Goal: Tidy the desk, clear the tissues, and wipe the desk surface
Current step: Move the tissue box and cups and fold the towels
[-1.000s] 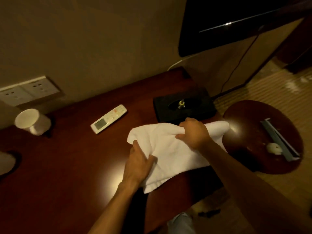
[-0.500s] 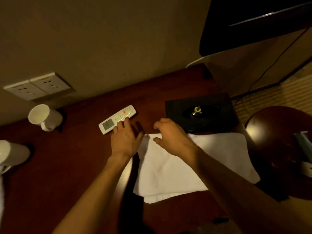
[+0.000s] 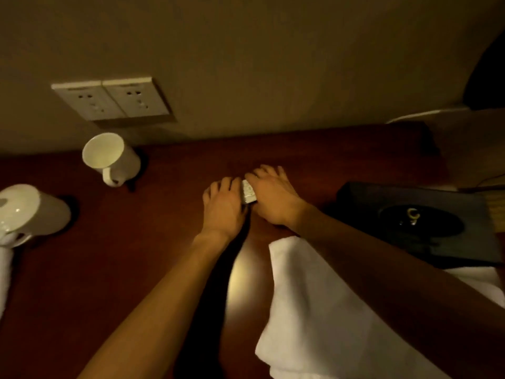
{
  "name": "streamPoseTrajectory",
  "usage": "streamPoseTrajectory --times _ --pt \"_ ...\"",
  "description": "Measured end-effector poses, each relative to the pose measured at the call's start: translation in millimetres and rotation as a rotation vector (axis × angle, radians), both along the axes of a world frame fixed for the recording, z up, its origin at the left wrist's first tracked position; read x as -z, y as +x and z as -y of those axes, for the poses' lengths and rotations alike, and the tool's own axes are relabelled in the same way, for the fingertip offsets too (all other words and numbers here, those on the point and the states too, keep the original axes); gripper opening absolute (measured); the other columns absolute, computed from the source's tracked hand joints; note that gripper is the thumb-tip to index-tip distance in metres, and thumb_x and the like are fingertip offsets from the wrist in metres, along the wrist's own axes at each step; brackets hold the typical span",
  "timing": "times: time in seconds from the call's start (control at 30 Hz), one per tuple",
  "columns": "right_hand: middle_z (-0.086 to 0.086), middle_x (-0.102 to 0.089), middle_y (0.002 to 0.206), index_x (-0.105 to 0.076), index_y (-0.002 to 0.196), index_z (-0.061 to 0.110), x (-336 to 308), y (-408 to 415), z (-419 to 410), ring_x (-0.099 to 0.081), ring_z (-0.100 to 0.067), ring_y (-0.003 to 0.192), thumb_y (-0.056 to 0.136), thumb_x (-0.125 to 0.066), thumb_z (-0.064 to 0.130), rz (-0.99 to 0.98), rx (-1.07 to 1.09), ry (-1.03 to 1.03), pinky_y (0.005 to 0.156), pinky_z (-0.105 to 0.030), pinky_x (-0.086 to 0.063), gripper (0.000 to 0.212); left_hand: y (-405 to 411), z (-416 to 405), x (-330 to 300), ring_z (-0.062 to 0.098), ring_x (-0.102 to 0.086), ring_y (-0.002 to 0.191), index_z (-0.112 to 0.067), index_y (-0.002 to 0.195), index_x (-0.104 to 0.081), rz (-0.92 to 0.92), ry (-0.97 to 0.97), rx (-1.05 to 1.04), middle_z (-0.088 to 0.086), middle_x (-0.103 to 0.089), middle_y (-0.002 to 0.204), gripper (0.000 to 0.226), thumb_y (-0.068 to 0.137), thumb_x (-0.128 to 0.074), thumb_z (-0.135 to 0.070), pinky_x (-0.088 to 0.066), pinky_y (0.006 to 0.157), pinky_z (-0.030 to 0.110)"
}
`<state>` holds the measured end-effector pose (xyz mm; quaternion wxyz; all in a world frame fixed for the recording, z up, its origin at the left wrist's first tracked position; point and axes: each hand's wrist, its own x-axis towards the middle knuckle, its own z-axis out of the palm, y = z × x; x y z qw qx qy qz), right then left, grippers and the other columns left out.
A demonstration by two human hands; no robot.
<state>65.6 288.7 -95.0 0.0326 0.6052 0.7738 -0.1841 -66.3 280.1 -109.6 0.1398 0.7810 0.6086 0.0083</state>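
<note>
Remote (image 3: 248,191) between hands, behind towel (image 3: 322,318).

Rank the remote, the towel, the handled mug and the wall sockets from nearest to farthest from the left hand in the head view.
From the left hand:
1. Remote, touching it on its right.
2. Towel, lower right.
3. Handled mug, upper left.
4. Wall sockets, on the wall above.

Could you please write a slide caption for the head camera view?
Both hands, left and right, on the remote beside a white towel on the desk.

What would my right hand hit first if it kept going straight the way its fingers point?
Past the remote, the right hand would probably cross bare desk and meet the wall first; depth is hard to judge.
</note>
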Motion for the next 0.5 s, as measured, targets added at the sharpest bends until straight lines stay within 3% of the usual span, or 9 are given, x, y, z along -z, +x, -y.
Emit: streamPoseTrajectory --times 0.17,0.33,0.43,0.5 --pt "-0.008 -0.045 0.131 -0.046 0.130 0.021 -18.3 14.8 -3.8 -0.034 -0.030 0.129 0.084 -0.059 0.028 0.115 -0.126 -0.056 0.114 -0.056 -0.013 0.048 14.4 16.9 -5.4 0.030 -0.043 0.104 -0.012 0.120 -0.043 0.083 0.021 -0.029 0.012 -0.047 0.118 0.046 0.086 -0.056 -0.040 -0.037 0.083 0.039" --pt "-0.007 -0.043 0.134 -0.045 0.129 0.022 -29.0 62.8 16.6 -0.035 -0.028 0.128 0.090 -0.053 0.021 0.285 -0.135 -0.161 0.112 -0.047 -0.023 0.039 78.2 49.6 -11.7 0.028 -0.043 0.108 -0.012 0.123 -0.043 0.205 -0.081 -0.051 0.010 -0.047 0.121 0.052 0.083 -0.058 -0.042 -0.038 0.086 0.038" --pt "-0.007 -0.042 0.135 -0.043 0.131 0.021 -20.4 88.0 27.6 -0.037 -0.028 0.127 0.095 -0.048 0.029 0.352 -0.090 -0.195 0.110 -0.044 -0.027 0.037 107.5 55.3 -5.9 0.028 -0.042 0.110 -0.013 0.124 -0.043 0.222 -0.126 -0.040 0.010 -0.047 0.123 0.051 0.083 -0.057 -0.039 -0.037 0.088 0.039" --pt "-0.008 -0.040 0.138 -0.038 0.135 0.020 -20.1 92.0 31.7 -0.036 -0.029 0.129 0.094 -0.051 0.037 0.373 -0.088 -0.212 0.112 -0.046 -0.024 0.046 112.9 57.2 -3.9 0.029 -0.041 0.109 -0.014 0.126 -0.041 0.238 -0.140 -0.051 0.010 -0.045 0.125 0.054 0.082 -0.059 -0.038 -0.036 0.088 0.039"
